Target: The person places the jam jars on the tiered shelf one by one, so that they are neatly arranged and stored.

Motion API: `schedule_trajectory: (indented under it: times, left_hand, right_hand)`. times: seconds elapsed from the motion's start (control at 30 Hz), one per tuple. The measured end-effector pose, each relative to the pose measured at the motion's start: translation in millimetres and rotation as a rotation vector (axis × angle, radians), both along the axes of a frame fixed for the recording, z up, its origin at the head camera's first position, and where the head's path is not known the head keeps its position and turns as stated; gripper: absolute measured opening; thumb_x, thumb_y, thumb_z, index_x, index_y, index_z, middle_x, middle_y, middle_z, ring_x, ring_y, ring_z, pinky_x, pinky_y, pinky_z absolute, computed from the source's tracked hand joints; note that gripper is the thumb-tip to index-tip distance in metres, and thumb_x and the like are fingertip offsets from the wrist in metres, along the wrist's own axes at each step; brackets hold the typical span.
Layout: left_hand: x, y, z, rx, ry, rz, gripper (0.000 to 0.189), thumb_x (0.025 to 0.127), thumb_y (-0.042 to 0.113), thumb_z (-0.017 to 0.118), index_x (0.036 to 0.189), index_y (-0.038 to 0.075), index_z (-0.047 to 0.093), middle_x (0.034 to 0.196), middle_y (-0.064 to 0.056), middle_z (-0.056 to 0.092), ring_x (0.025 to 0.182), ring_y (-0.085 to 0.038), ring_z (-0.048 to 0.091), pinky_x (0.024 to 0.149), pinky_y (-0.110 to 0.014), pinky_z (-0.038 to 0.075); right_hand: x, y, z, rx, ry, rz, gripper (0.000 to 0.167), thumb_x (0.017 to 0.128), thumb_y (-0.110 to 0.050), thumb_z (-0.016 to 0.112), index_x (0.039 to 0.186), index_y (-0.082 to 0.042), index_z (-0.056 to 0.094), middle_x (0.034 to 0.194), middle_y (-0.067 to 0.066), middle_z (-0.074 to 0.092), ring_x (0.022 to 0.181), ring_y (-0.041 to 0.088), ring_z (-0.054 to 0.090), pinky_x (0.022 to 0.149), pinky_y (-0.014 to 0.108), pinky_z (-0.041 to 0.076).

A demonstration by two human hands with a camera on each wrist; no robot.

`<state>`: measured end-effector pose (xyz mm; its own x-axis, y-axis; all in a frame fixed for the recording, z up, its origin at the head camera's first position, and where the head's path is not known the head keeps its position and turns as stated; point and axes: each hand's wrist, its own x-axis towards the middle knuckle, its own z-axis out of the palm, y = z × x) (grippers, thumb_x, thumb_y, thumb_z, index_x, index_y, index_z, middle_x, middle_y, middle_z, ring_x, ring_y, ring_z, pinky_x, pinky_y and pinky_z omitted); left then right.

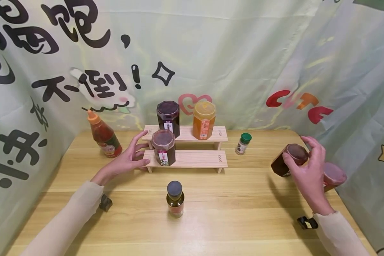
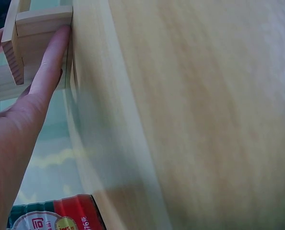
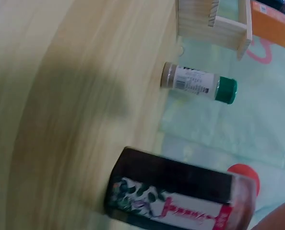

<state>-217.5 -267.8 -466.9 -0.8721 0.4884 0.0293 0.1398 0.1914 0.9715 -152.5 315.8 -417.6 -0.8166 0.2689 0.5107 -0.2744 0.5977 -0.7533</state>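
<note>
At the left end of the two-step wooden shelf [image 1: 198, 158], my left hand [image 1: 124, 161] touches its side with fingers spread. A fairly straight finger [image 2: 49, 62] lies along the shelf's end piece in the left wrist view. My right hand [image 1: 308, 174] holds a dark jam jar [image 1: 281, 165] near its lid, tilted, at the table's right side. Its fruit label faces the right wrist view. A dark jar [image 1: 164, 149] stands on the lower step. Above it on the upper step are another dark jar [image 1: 168, 119] and an orange jar [image 1: 204, 121].
Another jar [image 1: 335, 175] with a pinkish lid stands partly behind my right hand. A green-capped shaker [image 1: 243, 144] is right of the shelf, a dark-capped bottle [image 1: 175, 201] in front. A red sauce bottle [image 1: 105, 137] stands left. Printed cloth [image 1: 236, 53] hangs around the table.
</note>
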Motion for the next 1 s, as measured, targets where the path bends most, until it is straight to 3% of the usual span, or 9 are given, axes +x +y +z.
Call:
schedule_trajectory:
  times: [0.2, 0.33, 0.47, 0.6, 0.87, 1.0]
  left_hand:
    - [-0.1, -0.2, -0.5, 0.002, -0.015, 0.001, 0.104, 0.105, 0.007, 0.073, 0.173, 0.041, 0.003, 0.171, -0.030, 0.026, 0.153, -0.057, 0.033, 0.100, -0.047, 0.058]
    - [-0.3, -0.6, -0.9, -0.008, -0.016, 0.003, 0.104, 0.105, 0.008, 0.073, 0.173, 0.042, 0.003, 0.171, -0.030, 0.026, 0.153, -0.057, 0.032, 0.101, -0.049, 0.057]
    - [0.0, -1.2, -0.4, -0.006, -0.015, -0.001, 0.103, 0.105, 0.008, 0.073, 0.173, 0.041, 0.003, 0.171, -0.030, 0.025, 0.153, -0.058, 0.031, 0.102, -0.051, 0.057]
    - [0.4, -1.6, 1.1, 0.000, -0.020, 0.003, 0.103, 0.105, 0.008, 0.073, 0.173, 0.041, 0.003, 0.171, -0.030, 0.024, 0.154, -0.058, 0.030, 0.099, -0.049, 0.058]
    - [-0.1, -0.6, 1.4, 0.028, -0.019, -0.014, 0.104, 0.105, 0.005, 0.073, 0.173, 0.040, 0.003, 0.171, -0.032, 0.023, 0.154, -0.058, 0.030, 0.097, -0.047, 0.061]
    - [-0.4, -0.8, 0.2, 0.014, -0.005, -0.012, 0.104, 0.105, 0.005, 0.073, 0.174, 0.039, 0.002, 0.171, -0.033, 0.024, 0.153, -0.058, 0.032, 0.100, -0.048, 0.058]
  right_hand:
    - [-8.0, 9, -6.3, 0.037, -0.177, -0.035, 0.081, 0.094, -0.012, 0.076, 0.166, -0.015, 0.039, 0.160, 0.015, 0.036, 0.132, 0.028, 0.040, 0.093, 0.020, 0.033]
    - [-11.3, 19, -12.9, 0.054, -0.263, 0.002, 0.087, 0.093, -0.006, 0.070, 0.169, -0.012, 0.028, 0.156, 0.023, 0.038, 0.121, 0.026, 0.044, 0.087, 0.014, 0.034]
    - [-12.4, 27, -21.2, 0.063, -0.282, 0.070, 0.088, 0.095, -0.004, 0.072, 0.170, -0.007, 0.025, 0.153, 0.026, 0.043, 0.113, 0.007, 0.050, 0.084, 0.007, 0.039]
    - [-14.1, 29, -28.1, 0.043, -0.270, 0.150, 0.090, 0.098, -0.006, 0.079, 0.169, -0.004, 0.025, 0.152, 0.024, 0.045, 0.115, -0.005, 0.049, 0.090, 0.003, 0.042]
    - [-15.9, 29, -28.5, 0.103, -0.335, 0.190, 0.096, 0.097, -0.023, 0.088, 0.172, -0.014, 0.029, 0.153, 0.028, 0.047, 0.114, 0.003, 0.052, 0.084, 0.005, 0.043]
    - [-15.0, 28, -26.8, 0.114, -0.341, 0.166, 0.094, 0.093, -0.028, 0.091, 0.168, -0.013, 0.036, 0.150, 0.025, 0.051, 0.113, 0.003, 0.053, 0.084, 0.005, 0.043]
